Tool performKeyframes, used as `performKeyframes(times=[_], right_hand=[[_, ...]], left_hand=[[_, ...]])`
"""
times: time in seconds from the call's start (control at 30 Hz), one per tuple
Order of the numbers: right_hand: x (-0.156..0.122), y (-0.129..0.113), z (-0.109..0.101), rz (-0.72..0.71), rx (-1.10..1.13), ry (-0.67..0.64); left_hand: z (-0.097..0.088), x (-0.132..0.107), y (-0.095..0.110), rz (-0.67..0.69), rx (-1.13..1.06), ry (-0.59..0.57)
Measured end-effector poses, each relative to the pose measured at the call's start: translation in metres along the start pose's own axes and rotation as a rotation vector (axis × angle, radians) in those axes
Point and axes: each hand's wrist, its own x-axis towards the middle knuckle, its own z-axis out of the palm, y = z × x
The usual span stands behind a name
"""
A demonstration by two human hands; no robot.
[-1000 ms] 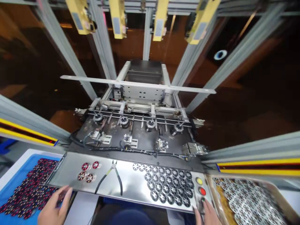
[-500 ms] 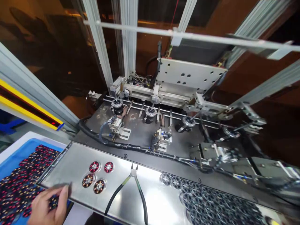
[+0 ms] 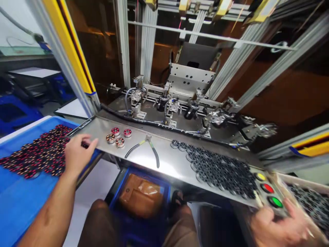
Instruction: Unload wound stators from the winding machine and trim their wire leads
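Note:
My left hand (image 3: 78,151) is at the left end of the metal tray (image 3: 169,164), beside a blue bin (image 3: 15,192) heaped with wound motor stators (image 3: 48,151). Its fingers are loosely curved, thumb apart from them; a dark patch shows in the gap, and I cannot tell it from the stators behind. At the right, my right hand (image 3: 280,223) lies at a control box (image 3: 259,187), thumb and forefinger spread either side of the green button (image 3: 275,201). Several stators (image 3: 120,142) and a pair of open cutting pliers (image 3: 149,139) lie on the tray.
Many black ring-shaped parts (image 3: 221,168) cover the tray's right half. Behind it stands a machine with several stations (image 3: 191,109). Yellow light barriers (image 3: 74,44) flank it. A box of dark parts (image 3: 311,202) is at far right, a blue crate (image 3: 167,195) below the tray.
The view has pulled back and tilted up. My right hand has come into sight at the control box. My left hand still hovers by the tray's left end, its thumb and fingers loosely apart.

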Motion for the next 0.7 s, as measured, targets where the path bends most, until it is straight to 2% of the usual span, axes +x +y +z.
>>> performKeyframes(times=[0.07,0.13,0.27,0.4,0.53,0.7], right_hand=[[0.0,-0.005,0.004,-0.095,0.1,0.1],[0.001,-0.01,0.007,-0.134,0.132,0.136],[0.002,-0.012,0.005,-0.171,0.134,0.147],[0.002,-0.013,-0.003,-0.208,0.129,0.215],[0.005,-0.013,-0.007,-0.224,0.147,0.29],[0.0,-0.013,-0.004,-0.183,0.178,0.27]], left_hand=[[-0.011,0.003,0.005,0.058,-0.047,-0.153],[-0.018,0.006,0.01,0.105,-0.094,-0.283],[-0.017,0.013,0.023,0.133,-0.181,-0.42],[-0.009,0.016,0.033,0.095,-0.252,-0.454],[0.001,0.013,0.039,0.082,-0.306,-0.406],[0.005,0.009,0.04,0.072,-0.35,-0.355]])
